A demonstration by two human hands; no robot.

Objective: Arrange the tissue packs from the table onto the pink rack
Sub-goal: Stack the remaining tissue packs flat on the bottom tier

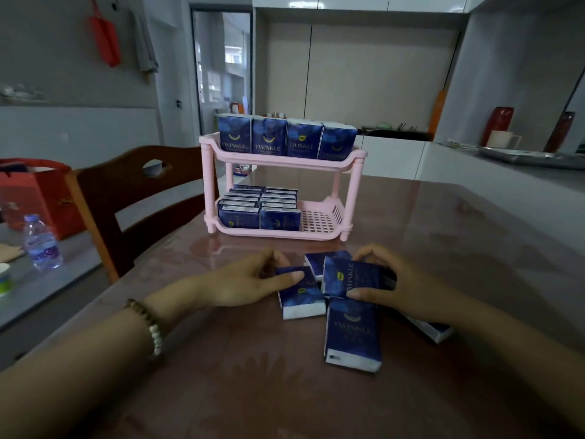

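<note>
A pink two-tier rack [345,198] stands at the table's middle. Several blue tissue packs stand upright on its top shelf [286,137], and more fill the left part of its bottom shelf [259,207]. Several loose blue packs lie on the table in front of me. My left hand [250,282] grips one lying pack [302,297] between thumb and fingers. My right hand [392,282] holds another pack [349,278], tilted up off the table. A third pack [353,334] lies flat just below it, and one [435,331] is partly hidden under my right wrist.
A brown wooden chair [133,191] stands at the table's left edge. Beyond it a grey surface carries a water bottle [41,243] and a red bag [34,191]. The right part of the rack's bottom shelf [316,221] is bare. A white counter runs along the right.
</note>
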